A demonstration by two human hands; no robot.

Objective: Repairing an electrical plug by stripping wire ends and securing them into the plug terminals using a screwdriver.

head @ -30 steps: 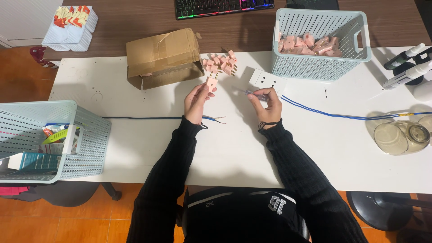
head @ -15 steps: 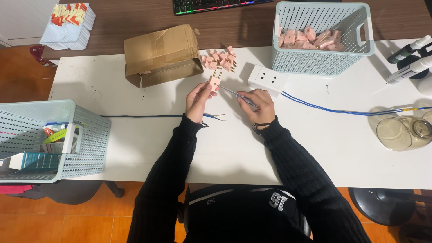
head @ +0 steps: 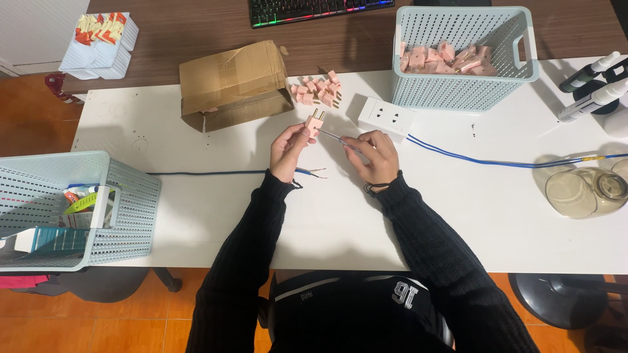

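Two desks meet: white table point(head: 196, 131) against dark wooden desk point(head: 196, 26), orange floor point(head: 118, 320).

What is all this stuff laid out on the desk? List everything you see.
plug: one, pink, in left hand
screwdriver: one, thin, in right hand, tip at the plug
loose plugs: small heap, pink, table centre
basket: one, pale blue, top right, pink plugs inside
left basket: one, pale blue, left edge, mixed packets inside
box: one, brown cardboard, open
socket strip: one, white, on blue cable
dark cable: one, bare ends near left wrist
keyboard: one, dark, lit keys, top
glass jar: one, clear, right
left hand: holding plug
right hand: holding screwdriver
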